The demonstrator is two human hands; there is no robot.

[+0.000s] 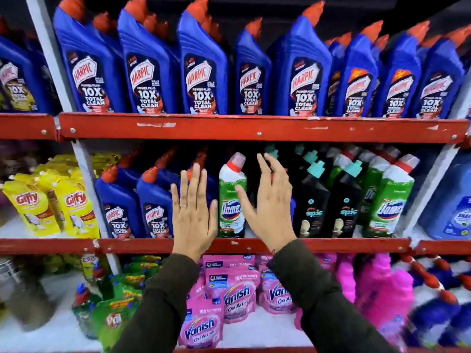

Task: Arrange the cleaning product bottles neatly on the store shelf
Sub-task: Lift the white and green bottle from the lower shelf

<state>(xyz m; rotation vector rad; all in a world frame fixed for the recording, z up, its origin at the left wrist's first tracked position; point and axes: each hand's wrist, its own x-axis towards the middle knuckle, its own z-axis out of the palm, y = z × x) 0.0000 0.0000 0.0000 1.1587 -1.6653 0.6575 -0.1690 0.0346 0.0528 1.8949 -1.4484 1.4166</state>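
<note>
Both my hands are raised in front of the middle shelf (229, 244), fingers spread and holding nothing. My left hand (193, 212) is flat, back toward me, covering a blue Harpic bottle (210, 184) of which I see only slivers. My right hand (270, 202) is tilted, thumb reaching toward the green-and-white Domex bottle (232, 200) that stands upright between my hands at the shelf's front edge; whether the thumb touches its label I cannot tell, as the view there is soft. Left of my left hand stand two more small Harpic bottles (137, 200) in a row. Right of my right hand come two black Spic bottles (328, 200) with teal caps, then another Domex bottle (390, 200). The shelf above is packed with large Harpic bottles (204, 72). Below, pink Vanish pouches (229, 291) lie between my dark sleeves (163, 301), and yellow Giffy pouches (51, 202) fill the next bay to the left.
</note>
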